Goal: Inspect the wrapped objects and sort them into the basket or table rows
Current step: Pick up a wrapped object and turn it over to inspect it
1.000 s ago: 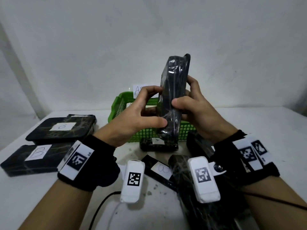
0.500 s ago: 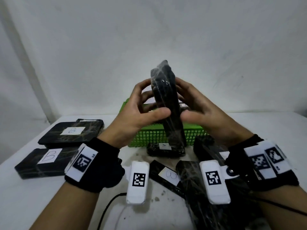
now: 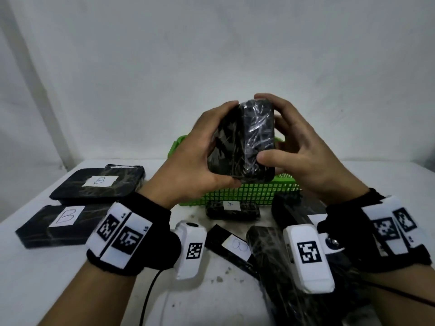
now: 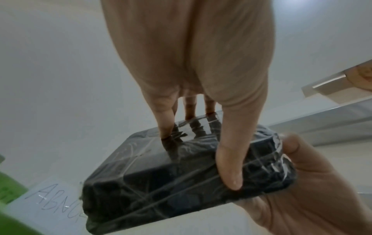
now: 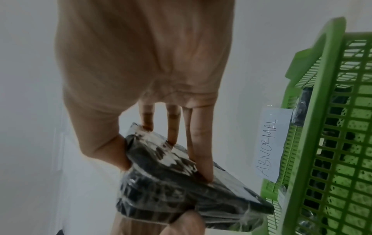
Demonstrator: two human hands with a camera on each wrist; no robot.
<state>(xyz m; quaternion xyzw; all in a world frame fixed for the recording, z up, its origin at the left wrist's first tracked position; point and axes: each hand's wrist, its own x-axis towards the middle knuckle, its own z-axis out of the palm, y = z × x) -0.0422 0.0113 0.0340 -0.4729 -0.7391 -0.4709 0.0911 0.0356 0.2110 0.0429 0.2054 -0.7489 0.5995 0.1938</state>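
Both hands hold one black object wrapped in clear film (image 3: pixel 244 142) up in the air above the near wall of the green basket (image 3: pixel 249 191). My left hand (image 3: pixel 200 156) grips its left side, thumb under the near end. My right hand (image 3: pixel 296 149) grips its right side, thumb on the near face. In the left wrist view the wrapped object (image 4: pixel 181 179) lies between the thumb and fingers (image 4: pixel 229 167). The right wrist view shows the wrapped object (image 5: pixel 181 187) pinched, beside the basket (image 5: pixel 330 143) with its paper label reading ABNORMAL (image 5: pixel 269 147).
Two wrapped slabs labelled B (image 3: pixel 98 182) (image 3: pixel 56 224) lie at the left of the white table (image 3: pixel 35 290). A small wrapped piece labelled A (image 3: pixel 231 209) lies before the basket. More wrapped pieces (image 3: pixel 235 245) (image 3: pixel 282 267) lie near under my wrists. A wall stands behind.
The wrapped object has been turned from standing upright on edge to tipped with its end toward me, and lowered a little. Both hands shifted their grip round it.
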